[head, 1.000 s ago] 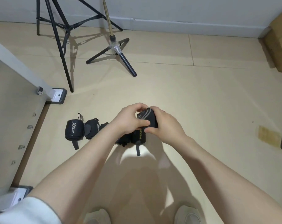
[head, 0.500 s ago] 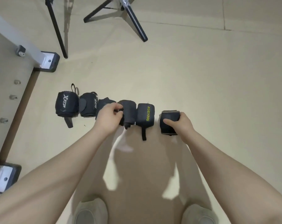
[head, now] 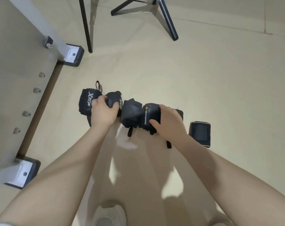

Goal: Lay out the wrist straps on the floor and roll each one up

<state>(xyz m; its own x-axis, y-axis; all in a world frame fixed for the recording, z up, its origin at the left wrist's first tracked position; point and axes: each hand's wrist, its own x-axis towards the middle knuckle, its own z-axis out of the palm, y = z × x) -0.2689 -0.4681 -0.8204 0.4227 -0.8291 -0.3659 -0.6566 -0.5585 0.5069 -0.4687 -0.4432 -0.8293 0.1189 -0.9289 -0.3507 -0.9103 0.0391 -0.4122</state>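
Several rolled black wrist straps lie in a row on the beige floor. My left hand (head: 104, 111) grips the second roll from the left (head: 113, 99), beside the roll with white lettering (head: 86, 102). A plain roll (head: 132, 113) lies in the middle. My right hand (head: 168, 123) grips the roll with a yellow logo (head: 149, 114), thumb on its near side, and covers most of the roll behind it. The last roll (head: 199, 133) lies apart at the right, untouched.
A grey metal frame with bolted feet (head: 73, 54) runs along the left. Black tripod legs (head: 168, 22) and a stand leg (head: 86, 25) reach the floor at the back. My shoe (head: 110, 214) is at the bottom centre.
My right hand let go of the rightmost roll and moved left onto the yellow-logo roll. My left hand shifted left to the second roll. The view moved closer.
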